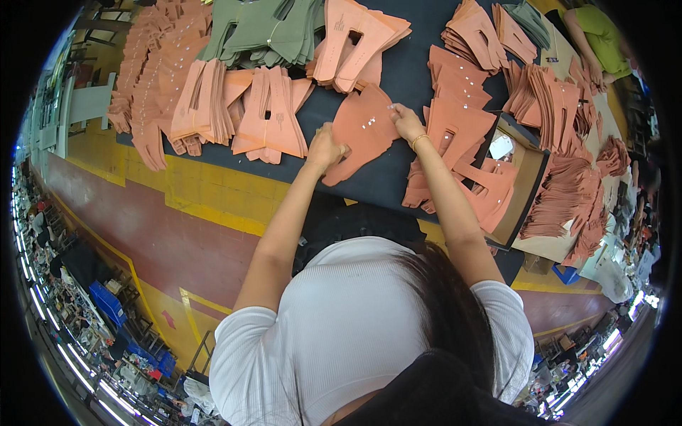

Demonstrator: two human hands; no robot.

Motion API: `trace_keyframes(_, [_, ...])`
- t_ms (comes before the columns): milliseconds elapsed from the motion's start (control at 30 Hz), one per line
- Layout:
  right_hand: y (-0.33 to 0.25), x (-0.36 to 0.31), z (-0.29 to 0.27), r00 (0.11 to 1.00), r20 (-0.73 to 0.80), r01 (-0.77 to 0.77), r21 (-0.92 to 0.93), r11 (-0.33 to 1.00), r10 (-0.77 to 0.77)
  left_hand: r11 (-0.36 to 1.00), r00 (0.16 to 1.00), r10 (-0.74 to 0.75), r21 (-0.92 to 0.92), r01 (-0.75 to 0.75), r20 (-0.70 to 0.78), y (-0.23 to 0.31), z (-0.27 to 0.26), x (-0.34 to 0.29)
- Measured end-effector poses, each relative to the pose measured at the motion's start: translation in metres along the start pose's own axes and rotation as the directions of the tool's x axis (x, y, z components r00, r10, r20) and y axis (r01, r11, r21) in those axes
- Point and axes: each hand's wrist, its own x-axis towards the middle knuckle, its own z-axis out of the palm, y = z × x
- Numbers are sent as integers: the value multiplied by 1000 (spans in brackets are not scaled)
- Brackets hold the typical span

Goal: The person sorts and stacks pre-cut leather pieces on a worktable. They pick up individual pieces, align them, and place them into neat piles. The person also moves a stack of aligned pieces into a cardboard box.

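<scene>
Between my hands is a flat orange-brown cut piece [364, 138] with several small white marks on it; it looks like leather or fabric, though I cannot tell which. My left hand [326, 150] is closed on its left edge, thumb on top. At its upper right edge my right hand [407, 124] pinches it with the fingertips. Left of my left hand lies a banded bundle of orange pieces [257, 131] with slots. To the right of my right hand is an overlapping pile of orange pieces [444, 145].
A dark table [284, 167] carries green bundles [266, 28] at the back and orange rows [153, 85] at left. An open box [524, 177] holding orange pieces and a white tag stands at right. Beyond it are more stacks [561, 199] and another person's arm [584, 46].
</scene>
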Motion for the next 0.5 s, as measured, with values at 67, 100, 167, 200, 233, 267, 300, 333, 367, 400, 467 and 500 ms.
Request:
trace_keyframes(67, [-1,-1,3,998,59,-20,55,998,17,996,1000,-19,85,19,-1,-2,1,-11])
trace_keyframes(100, [-2,-3,4,991,126,-60,57,997,52,992,1000,-18,125,19,-13,-4,3,-16])
trace_keyframes(167, [-5,-6,5,983,185,-12,16,1000,9,985,997,41,171,-29,-65,-9,8,-21])
trace_keyframes(200, [-7,-7,4,970,239,-35,-78,996,53,980,997,47,195,-33,-68,-12,12,-22])
trace_keyframes(233, [-9,-8,4,974,224,-24,-99,995,46,981,993,82,182,-65,-84,-15,14,-21])
trace_keyframes(267, [-11,-9,3,974,217,-38,-130,991,66,985,988,116,141,-102,-98,-17,16,-19])
trace_keyframes(300, [-13,-9,2,981,190,-5,-124,992,29,987,985,138,100,-128,-102,-18,17,-17])
trace_keyframes(333, [-15,-11,3,988,142,-47,-114,992,63,986,980,162,57,-156,-113,-19,17,-15])
trace_keyframes(367, [-16,-11,3,996,72,-39,-69,997,44,981,975,194,51,-189,-109,-19,17,-12])
trace_keyframes(400, [-17,-12,3,999,13,-49,-31,998,49,974,967,228,41,-225,-113,-17,16,-9])
trace_keyframes(467, [-18,-12,5,998,-58,19,-85,996,-24,968,961,251,53,-246,-118,-12,15,-3])
trace_keyframes(500, [-17,-13,6,997,-78,6,-121,993,-15,970,963,240,78,-232,-120,-9,14,0])
